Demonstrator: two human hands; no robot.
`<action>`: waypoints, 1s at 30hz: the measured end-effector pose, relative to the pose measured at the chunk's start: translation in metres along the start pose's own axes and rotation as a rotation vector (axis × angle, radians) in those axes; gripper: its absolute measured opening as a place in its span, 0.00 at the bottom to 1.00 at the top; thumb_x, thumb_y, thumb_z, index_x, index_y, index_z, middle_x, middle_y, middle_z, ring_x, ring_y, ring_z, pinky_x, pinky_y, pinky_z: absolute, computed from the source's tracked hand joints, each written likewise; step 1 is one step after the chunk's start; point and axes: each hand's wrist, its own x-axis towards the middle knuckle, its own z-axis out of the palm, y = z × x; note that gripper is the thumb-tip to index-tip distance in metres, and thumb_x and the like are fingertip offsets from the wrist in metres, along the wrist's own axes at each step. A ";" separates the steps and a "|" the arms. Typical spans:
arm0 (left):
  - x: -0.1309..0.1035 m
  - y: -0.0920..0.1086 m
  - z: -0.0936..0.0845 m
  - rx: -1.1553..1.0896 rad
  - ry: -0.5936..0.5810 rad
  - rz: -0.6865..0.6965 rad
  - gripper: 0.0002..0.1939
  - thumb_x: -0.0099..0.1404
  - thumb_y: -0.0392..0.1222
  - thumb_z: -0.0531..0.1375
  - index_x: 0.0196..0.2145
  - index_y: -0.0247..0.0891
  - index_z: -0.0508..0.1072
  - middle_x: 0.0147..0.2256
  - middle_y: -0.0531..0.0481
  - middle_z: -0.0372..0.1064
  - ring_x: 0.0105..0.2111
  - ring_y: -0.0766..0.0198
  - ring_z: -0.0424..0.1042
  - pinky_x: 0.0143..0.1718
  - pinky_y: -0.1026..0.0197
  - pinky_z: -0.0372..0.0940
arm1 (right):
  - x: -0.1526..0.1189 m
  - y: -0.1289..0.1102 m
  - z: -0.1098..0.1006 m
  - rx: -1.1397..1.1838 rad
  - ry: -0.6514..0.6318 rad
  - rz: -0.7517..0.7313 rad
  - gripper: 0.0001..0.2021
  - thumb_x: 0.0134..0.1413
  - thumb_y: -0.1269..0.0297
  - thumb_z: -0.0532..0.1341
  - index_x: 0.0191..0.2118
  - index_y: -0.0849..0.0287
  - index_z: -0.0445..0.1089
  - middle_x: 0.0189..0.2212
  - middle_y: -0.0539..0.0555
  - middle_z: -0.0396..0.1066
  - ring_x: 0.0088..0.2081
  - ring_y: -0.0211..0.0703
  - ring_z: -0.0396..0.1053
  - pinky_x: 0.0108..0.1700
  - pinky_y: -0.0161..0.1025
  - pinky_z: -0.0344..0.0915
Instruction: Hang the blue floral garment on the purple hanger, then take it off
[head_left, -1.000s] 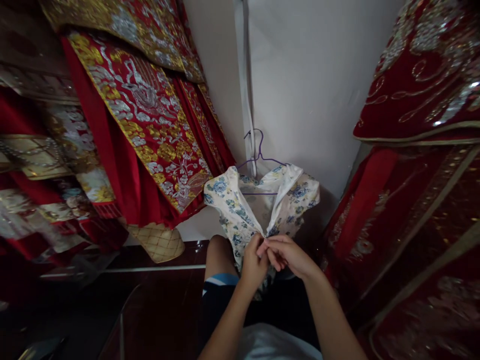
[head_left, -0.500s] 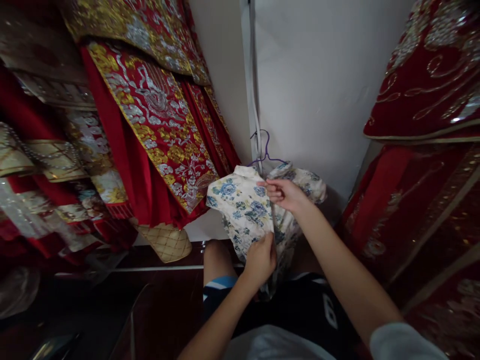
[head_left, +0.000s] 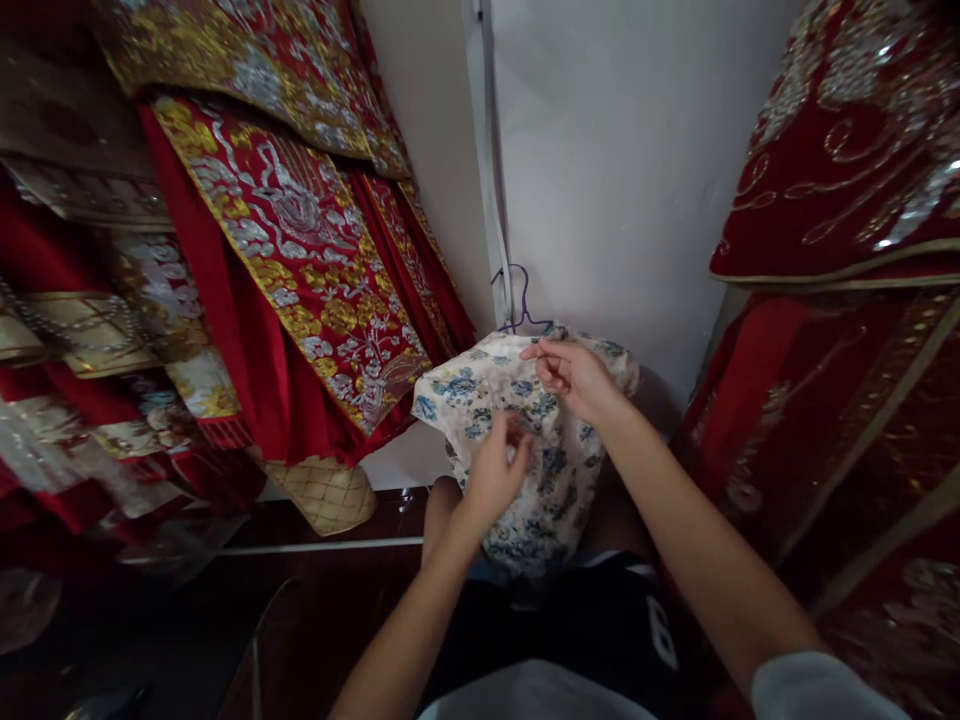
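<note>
A white shirt with blue flowers (head_left: 536,500) hangs before me on a purple hanger (head_left: 525,310), its two front halves drawn together and its hem above my lap. My right hand (head_left: 574,380) is at the collar, its index finger stretched along the fabric and the other fingers curled, closed on the shirt's edge. Lower down, at the chest of the shirt, my left hand (head_left: 496,468) has its thumb and fingers apart. Those fingertips are slightly blurred, and they hide part of the shirt front.
Red garments embroidered in gold and silver (head_left: 300,230) hang close on the left. More red beaded garments (head_left: 832,190) fill the right side. Behind the shirt are a pale wall (head_left: 615,150) and a hanging white strap (head_left: 487,150). A cream quilted piece (head_left: 322,495) hangs low on the left.
My left hand has let go of the shirt's front edge and moved up and slightly left, its fingers parting. The shirt front, which gaped before, now lies closed. My right hand stays near the collar.
</note>
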 end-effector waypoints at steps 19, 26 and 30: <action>0.100 0.019 -0.062 0.199 0.495 0.258 0.12 0.71 0.44 0.52 0.35 0.36 0.71 0.32 0.50 0.70 0.34 0.64 0.69 0.40 0.63 0.60 | -0.002 0.066 0.002 -0.251 0.086 -0.001 0.16 0.45 0.57 0.60 0.14 0.58 0.61 0.09 0.45 0.54 0.14 0.31 0.50 0.18 0.34 0.43; 0.088 -0.054 -0.098 -0.492 0.835 -0.202 0.09 0.67 0.34 0.56 0.27 0.35 0.68 0.25 0.57 0.63 0.28 0.72 0.63 0.35 0.68 0.58 | -0.048 0.095 0.002 -0.147 0.116 0.035 0.15 0.41 0.55 0.58 0.14 0.58 0.60 0.09 0.44 0.53 0.13 0.30 0.48 0.19 0.33 0.41; 0.075 -0.090 -0.094 -0.709 0.891 -0.380 0.10 0.68 0.31 0.51 0.29 0.35 0.65 0.23 0.58 0.60 0.24 0.73 0.61 0.34 0.67 0.59 | -0.063 0.111 0.004 -0.110 0.138 0.098 0.16 0.41 0.54 0.58 0.14 0.58 0.60 0.09 0.44 0.52 0.13 0.30 0.48 0.19 0.33 0.41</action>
